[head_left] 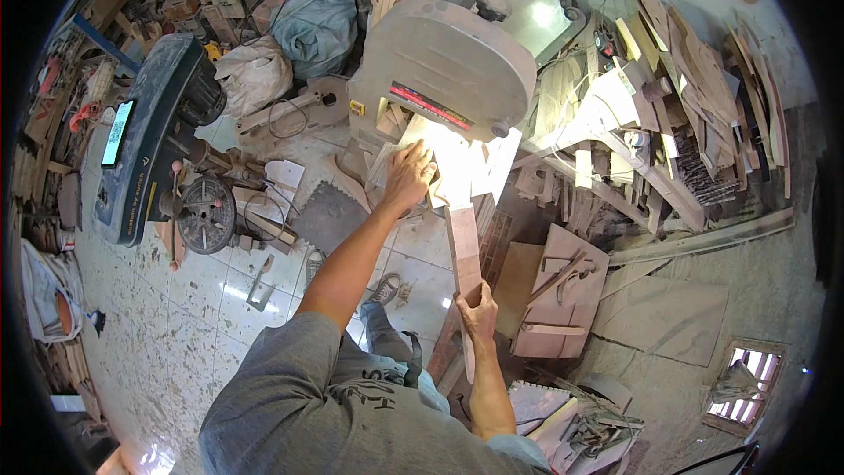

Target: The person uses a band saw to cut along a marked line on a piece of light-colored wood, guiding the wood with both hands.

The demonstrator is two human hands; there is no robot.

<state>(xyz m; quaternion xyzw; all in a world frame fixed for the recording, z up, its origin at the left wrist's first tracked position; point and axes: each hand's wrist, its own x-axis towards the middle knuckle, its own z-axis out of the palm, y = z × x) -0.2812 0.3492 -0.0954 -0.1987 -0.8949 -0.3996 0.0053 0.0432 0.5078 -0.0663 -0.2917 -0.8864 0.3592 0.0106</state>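
A grey T-shirt point(290, 405) fills the lower edge, nearest the camera, worn by the person at work. Just beyond it, the right hand point(477, 310) is closed around the near end of a long reddish wooden board point(463, 242), the fingers wrapped over its edge and pressed together. The board is held lengthwise, running away from the body onto the brightly lit table of a grey band saw point(444, 66). Farther on, the left hand point(409, 178) is laid flat on the board's far part at the saw table, the fingers slightly spread and pressed down; the fingertips are partly lost in the glare, so their exact grip cannot be told. To the right of the board, flat wooden panels point(558, 295) are leaned near the floor. To the left, on the pale tiled floor point(176, 334), a dark drill press point(154, 136) is seen lying with its round wheel beside it. Behind the saw, a blue-grey sack point(315, 28) and a white sack point(253, 75) are piled, and offcuts of wood point(694, 105) are heaped at the far right.
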